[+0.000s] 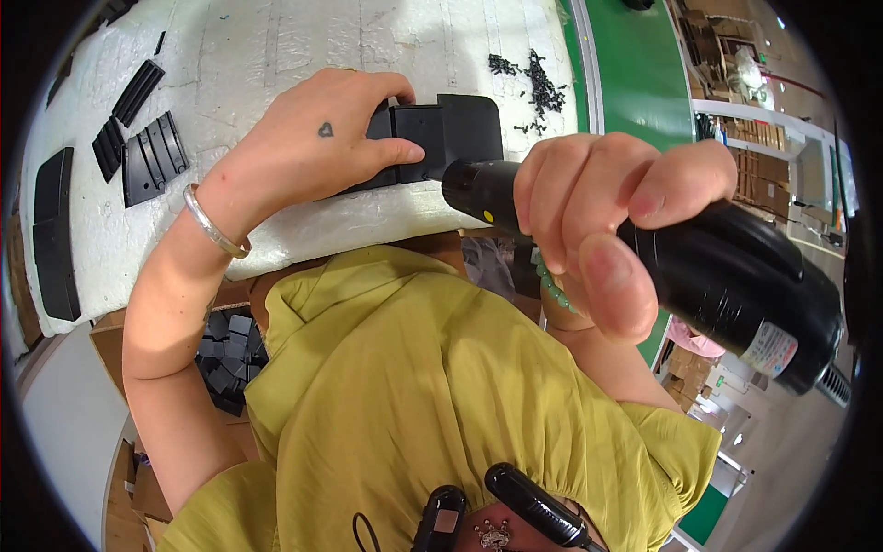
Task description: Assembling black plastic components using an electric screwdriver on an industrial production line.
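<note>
My left hand (pixel 317 138) lies over a black plastic part (pixel 471 124) near the front edge of the white-covered table. Its fingers curl over the far side and its thumb presses on the top, so the part's left end is hidden beneath the palm. An electric screwdriver (pixel 736 276) is wrapped in my right hand (pixel 598 207), held almost level. Its nose points left at the near edge of the plastic part. The bit's tip is too small to make out, so whether it sits on a screw I cannot tell.
Small black screws (pixel 544 90) lie scattered at the far right of the white tabletop (pixel 303 37). Several ribbed black pieces (pixel 154 158) and a long black panel (pixel 53 235) rest at left. Below the table, a box holds black blocks (pixel 228 354). A green surface (pixel 648 92) runs along the right.
</note>
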`<act>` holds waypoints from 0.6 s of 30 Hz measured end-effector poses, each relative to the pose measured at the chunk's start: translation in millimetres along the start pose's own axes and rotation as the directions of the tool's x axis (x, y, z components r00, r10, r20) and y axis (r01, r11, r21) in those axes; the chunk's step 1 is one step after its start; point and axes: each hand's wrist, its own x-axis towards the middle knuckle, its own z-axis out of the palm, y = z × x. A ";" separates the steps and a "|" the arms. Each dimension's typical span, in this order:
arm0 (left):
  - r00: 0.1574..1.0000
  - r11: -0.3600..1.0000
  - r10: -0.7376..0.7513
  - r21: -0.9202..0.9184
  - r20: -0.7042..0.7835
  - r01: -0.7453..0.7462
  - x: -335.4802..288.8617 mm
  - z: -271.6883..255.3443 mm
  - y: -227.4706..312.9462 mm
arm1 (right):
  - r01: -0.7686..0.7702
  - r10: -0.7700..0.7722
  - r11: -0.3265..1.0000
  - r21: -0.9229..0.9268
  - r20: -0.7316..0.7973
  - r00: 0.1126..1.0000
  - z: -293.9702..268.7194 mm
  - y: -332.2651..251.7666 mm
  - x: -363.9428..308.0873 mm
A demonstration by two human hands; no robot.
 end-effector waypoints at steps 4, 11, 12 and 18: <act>1.000 1.000 -0.016 -0.015 0.018 0.017 0.1 1.3 2.9 | -0.041 0.042 0.997 -0.072 0.017 0.999 3.0 -3.1 -0.3; 0.998 0.997 -0.066 0.030 0.024 0.065 -0.7 2.9 3.9 | -0.071 0.072 0.997 -0.041 0.025 0.997 3.7 1.2 4.5; 0.994 0.996 -0.093 0.014 0.057 0.092 -0.2 2.2 4.0 | -0.061 0.061 0.998 -0.030 0.017 0.998 4.3 3.1 4.4; 0.993 0.987 -0.119 0.106 -0.006 0.119 0.3 1.8 5.5 | -0.029 0.027 0.999 -0.031 -0.048 0.998 11.6 5.9 6.5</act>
